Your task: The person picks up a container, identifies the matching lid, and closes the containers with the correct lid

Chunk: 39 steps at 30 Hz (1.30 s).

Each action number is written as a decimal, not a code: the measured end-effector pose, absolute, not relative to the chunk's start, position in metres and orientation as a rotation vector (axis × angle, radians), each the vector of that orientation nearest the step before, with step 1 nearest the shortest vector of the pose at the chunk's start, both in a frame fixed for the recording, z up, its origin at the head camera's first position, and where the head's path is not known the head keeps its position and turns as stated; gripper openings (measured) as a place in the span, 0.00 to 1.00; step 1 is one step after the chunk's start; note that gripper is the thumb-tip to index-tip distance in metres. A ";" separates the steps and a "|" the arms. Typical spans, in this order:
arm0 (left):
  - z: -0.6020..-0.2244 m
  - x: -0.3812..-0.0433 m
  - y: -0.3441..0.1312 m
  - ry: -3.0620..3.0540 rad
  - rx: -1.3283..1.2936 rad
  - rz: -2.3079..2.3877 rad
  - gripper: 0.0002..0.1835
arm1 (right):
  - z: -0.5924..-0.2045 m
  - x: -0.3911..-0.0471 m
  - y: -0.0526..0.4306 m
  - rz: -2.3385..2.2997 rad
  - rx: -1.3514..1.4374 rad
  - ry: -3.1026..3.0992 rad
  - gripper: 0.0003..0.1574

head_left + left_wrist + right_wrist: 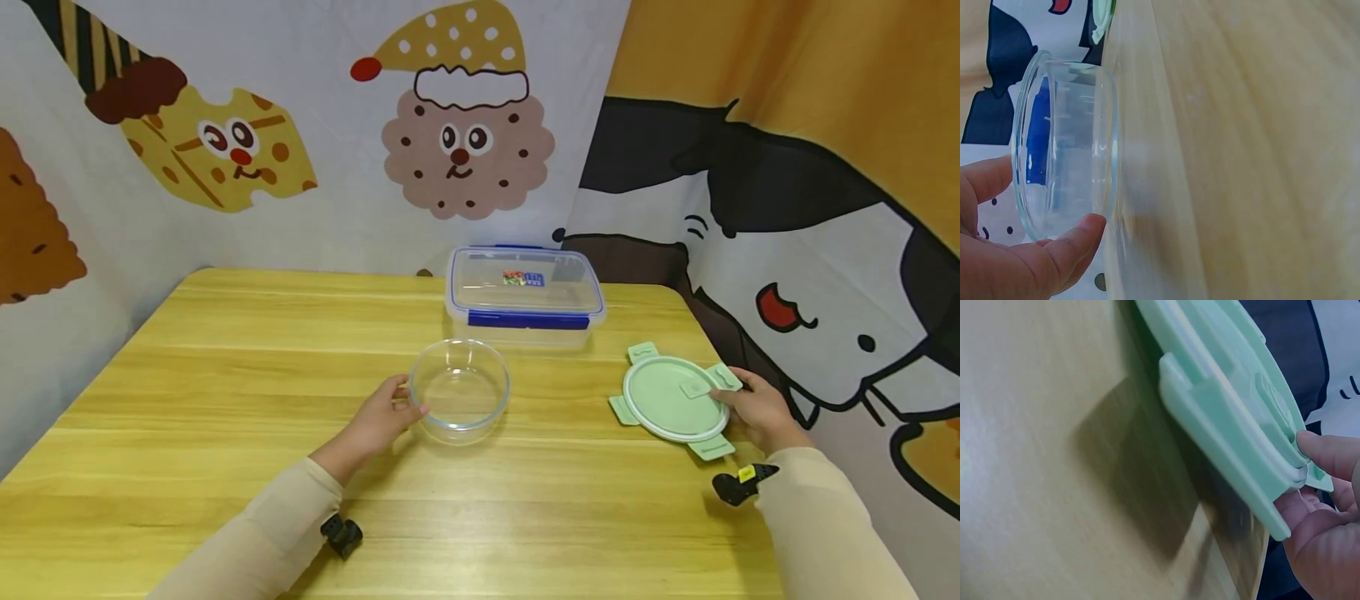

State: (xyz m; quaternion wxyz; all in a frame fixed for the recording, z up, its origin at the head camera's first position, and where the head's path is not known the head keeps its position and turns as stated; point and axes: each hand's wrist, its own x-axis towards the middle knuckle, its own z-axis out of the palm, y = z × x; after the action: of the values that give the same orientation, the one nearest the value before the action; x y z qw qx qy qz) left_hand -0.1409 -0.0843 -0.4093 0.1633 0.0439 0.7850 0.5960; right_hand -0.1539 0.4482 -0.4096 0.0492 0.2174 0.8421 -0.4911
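Observation:
A round clear glass bowl (459, 404) stands upright on the wooden table, near the middle. My left hand (381, 423) holds it at its left side, thumb toward the front and fingers farther back. In the left wrist view the thumb and fingers lie along the wall of the glass bowl (1075, 144). On the right, my right hand (761, 410) pinches the edge of a round pale green lid (663, 404) with its side flaps spread outward. The right wrist view shows the thumb over the green lid (1229, 406), fingers below, and the lid's shadow on the table.
A rectangular clear plastic container (525, 287) with blue clips stands at the back of the table (225, 400), behind the bowl. A cloth (300, 233) with printed cartoon figures hangs behind the table. The table's right edge runs close to the right hand.

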 end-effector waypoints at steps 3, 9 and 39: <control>-0.408 -0.140 -0.084 2.237 0.111 1.700 0.34 | -0.408 -0.153 0.449 -1.602 0.628 2.501 0.49; -0.409 -0.140 -0.086 2.226 0.107 1.695 0.34 | -0.405 -0.151 0.448 -1.761 0.624 2.413 0.49; -0.411 -0.144 -0.087 2.234 0.063 1.717 0.36 | -0.384 -0.121 0.419 -2.272 0.276 2.267 0.40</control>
State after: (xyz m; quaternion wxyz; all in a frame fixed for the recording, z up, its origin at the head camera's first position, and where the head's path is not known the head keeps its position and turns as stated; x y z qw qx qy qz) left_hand -0.1445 -0.0870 -0.4114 0.1610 0.0219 0.7822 0.6014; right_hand -0.1207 0.4194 -0.3835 -0.0396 0.0857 0.7032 -0.7047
